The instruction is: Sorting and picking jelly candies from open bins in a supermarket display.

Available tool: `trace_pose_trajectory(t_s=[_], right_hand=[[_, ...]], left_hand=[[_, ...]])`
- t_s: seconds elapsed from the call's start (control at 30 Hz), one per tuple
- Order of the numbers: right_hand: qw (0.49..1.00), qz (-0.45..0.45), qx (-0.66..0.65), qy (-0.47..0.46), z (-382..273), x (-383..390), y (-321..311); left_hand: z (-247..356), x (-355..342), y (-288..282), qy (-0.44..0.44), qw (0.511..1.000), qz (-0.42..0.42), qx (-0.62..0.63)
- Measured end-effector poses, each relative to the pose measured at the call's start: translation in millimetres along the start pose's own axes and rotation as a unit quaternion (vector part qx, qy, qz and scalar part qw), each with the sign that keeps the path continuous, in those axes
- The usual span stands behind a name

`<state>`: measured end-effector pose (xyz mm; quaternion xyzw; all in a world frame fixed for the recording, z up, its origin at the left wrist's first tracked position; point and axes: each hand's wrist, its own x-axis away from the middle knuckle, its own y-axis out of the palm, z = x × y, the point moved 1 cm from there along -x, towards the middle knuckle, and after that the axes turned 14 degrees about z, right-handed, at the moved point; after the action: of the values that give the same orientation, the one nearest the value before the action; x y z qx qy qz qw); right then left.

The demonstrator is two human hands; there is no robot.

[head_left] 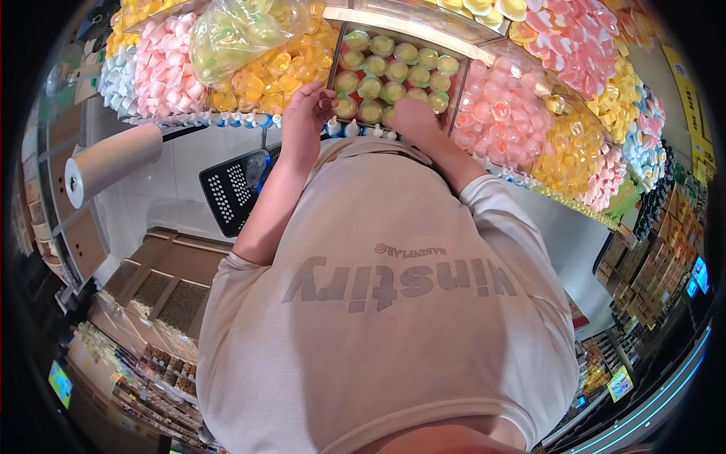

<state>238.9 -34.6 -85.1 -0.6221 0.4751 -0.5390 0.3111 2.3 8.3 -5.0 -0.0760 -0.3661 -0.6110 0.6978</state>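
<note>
Several small round cups (pixel 397 71) with pale green contents and clear lids stand in rows in a dark-edged compartment of the display. At its near left corner is my left hand (pixel 308 110), its fingers curled together beside the cups. Whatever the fingertips hold is too small to make out. My right hand (pixel 416 117) reaches over the near cups at the right, rounded and closed. The back of that hand hides its fingertips and anything in them.
Yellow wrapped pieces (pixel 280 72) and a clear bag with green contents (pixel 242 38) lie left of the cups. Pink packs (pixel 499 106) fill the compartment to the right. A plastic roll (pixel 113 163) and a black basket (pixel 231 193) are at the left.
</note>
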Motion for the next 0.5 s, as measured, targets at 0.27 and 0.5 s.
trace_pose_trajectory(t_s=[0.27,0.5], right_hand=[[0.992,0.114,-0.049,0.005,4,15,-28],[0.948,0.243,-0.176,0.102,37,41,-87]], left_hand=[[44,-20,-6,0.206,0.971,0.014,-0.117],[192,-56,59,0.623,0.581,-0.013,-0.524]])
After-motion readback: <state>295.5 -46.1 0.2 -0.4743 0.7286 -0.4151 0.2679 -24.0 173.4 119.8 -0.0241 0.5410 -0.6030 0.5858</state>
